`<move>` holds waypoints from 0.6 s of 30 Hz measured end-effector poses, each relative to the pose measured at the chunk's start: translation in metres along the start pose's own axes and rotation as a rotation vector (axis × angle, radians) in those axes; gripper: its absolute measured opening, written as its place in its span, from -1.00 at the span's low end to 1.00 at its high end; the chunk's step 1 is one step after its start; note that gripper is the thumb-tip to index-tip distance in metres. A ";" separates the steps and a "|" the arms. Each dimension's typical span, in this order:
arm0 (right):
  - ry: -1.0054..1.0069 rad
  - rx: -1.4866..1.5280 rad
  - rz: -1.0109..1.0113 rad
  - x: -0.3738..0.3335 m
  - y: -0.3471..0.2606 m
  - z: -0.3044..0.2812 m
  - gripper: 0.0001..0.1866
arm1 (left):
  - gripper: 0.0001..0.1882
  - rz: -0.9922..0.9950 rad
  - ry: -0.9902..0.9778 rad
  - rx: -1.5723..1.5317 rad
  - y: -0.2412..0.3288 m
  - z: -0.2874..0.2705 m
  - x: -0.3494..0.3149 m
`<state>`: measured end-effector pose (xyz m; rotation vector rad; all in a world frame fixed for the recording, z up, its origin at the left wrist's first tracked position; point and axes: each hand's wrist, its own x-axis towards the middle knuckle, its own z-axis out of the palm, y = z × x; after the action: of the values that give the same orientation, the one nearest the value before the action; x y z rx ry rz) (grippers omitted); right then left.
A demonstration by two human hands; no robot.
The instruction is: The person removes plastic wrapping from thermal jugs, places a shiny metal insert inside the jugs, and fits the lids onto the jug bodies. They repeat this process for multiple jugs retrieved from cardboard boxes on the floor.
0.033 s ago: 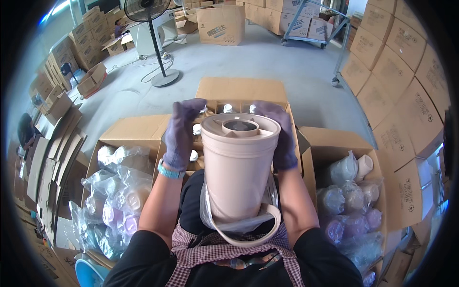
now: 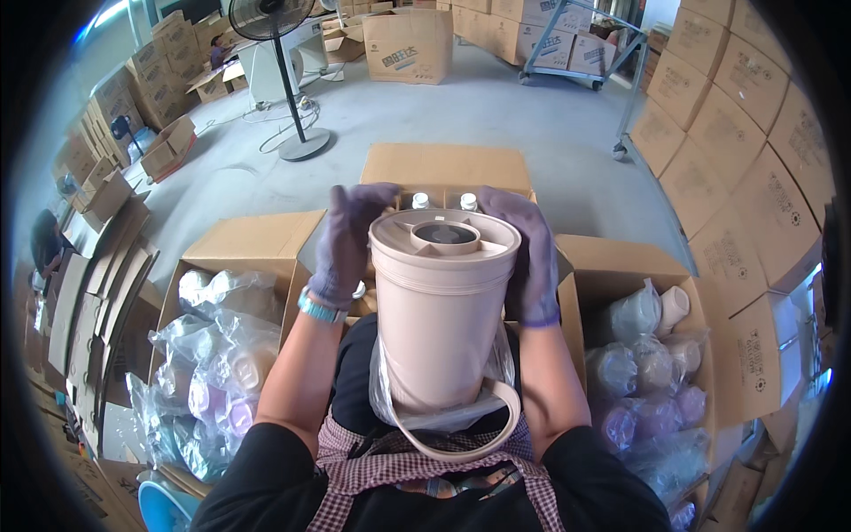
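Beige lidded container midway between left hand and right hand, long axis near upright, lid end up, neither hand plainly nearer. Gloved fingers on both sides half spread, loosely curled inward, no hold visible; contact with the lid's rim cannot be told. Strap and clear bag about its base; open cartons crowd left, right and ahead, freer room above.
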<state>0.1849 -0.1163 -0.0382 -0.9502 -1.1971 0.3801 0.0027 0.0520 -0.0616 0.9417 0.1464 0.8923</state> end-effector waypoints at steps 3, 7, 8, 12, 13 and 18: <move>-0.014 -0.460 -0.299 -0.020 -0.034 0.009 -0.72 | -0.24 -0.164 -0.099 -0.235 -0.032 0.015 0.001; 0.025 -0.157 -0.187 -0.026 -0.007 -0.004 -0.76 | -0.28 0.041 -0.090 0.146 -0.037 0.024 -0.025; 0.020 -0.053 -0.185 -0.024 0.007 -0.005 -0.68 | -0.30 0.162 -0.085 0.442 -0.027 0.026 -0.039; 0.171 -0.745 -0.548 -0.014 0.112 -0.013 -0.67 | -0.64 0.549 -0.050 0.933 -0.012 0.043 -0.073; 0.243 -1.032 -0.723 -0.012 0.130 -0.002 -0.67 | -0.63 0.646 -0.069 1.141 -0.003 0.062 -0.081; 0.855 -3.976 -0.517 -0.022 0.123 0.051 -0.57 | -0.31 0.705 0.046 1.828 -0.018 0.134 -0.116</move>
<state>0.1577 -0.0395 -0.1459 0.8939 -0.4307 1.6412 0.0023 -0.1219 -0.0235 2.7782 0.7778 1.3516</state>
